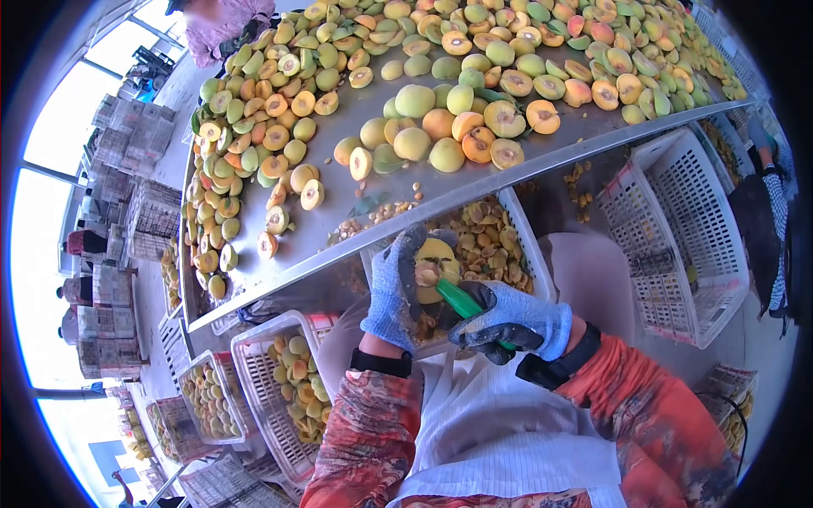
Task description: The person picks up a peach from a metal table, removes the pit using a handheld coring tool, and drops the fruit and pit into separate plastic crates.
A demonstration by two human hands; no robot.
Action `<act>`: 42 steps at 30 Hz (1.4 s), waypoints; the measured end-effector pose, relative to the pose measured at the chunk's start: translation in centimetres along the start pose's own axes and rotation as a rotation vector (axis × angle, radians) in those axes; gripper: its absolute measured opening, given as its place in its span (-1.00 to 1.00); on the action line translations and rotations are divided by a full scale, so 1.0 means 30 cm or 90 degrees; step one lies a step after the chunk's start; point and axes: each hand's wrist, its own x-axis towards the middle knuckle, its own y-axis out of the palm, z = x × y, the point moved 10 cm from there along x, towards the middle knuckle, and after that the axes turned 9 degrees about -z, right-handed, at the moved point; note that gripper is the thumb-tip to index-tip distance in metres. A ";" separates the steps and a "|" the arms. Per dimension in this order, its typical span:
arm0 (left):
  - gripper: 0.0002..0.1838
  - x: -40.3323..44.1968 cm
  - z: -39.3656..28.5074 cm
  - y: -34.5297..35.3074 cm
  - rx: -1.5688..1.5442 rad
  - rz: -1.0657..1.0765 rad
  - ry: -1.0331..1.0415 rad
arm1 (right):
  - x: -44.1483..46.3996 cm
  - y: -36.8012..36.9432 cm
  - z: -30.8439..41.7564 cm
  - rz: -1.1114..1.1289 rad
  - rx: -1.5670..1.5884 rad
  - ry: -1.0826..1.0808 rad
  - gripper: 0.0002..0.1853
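My left hand (393,286), in a blue and dark grey work glove, is closed around a yellow peach half (438,253) with its cut side showing. My right hand (517,322), gloved alike, grips a green-handled pitting tool (459,298). The tool's front end meets the brownish pit (427,273) in the cut face; its tip is hidden there. Both hands are in front of my apron, just short of the metal table's edge (457,201). Beneath them, a white crate (527,241) holds many peach pieces (487,241).
Halved peaches (309,85) cover much of the table, with loose pits (377,212) near its edge. White crates of fruit (254,360) stand at left; another white crate (669,245) is at right. A person (224,30) is across the table; stacked crates (110,322) stand far left.
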 end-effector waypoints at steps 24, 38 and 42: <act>-0.43 -0.113 0.083 0.001 -0.393 0.151 -0.054 | 0.033 -0.099 0.023 -0.255 0.065 -0.285 -0.53; -0.53 -0.180 0.070 -0.065 -0.456 0.094 -0.066 | -0.105 0.099 0.028 -0.447 -0.936 -0.529 -0.55; -0.54 -0.195 0.038 -0.064 -0.454 0.077 -0.001 | -0.121 0.146 0.001 -0.458 -1.045 -0.551 -0.51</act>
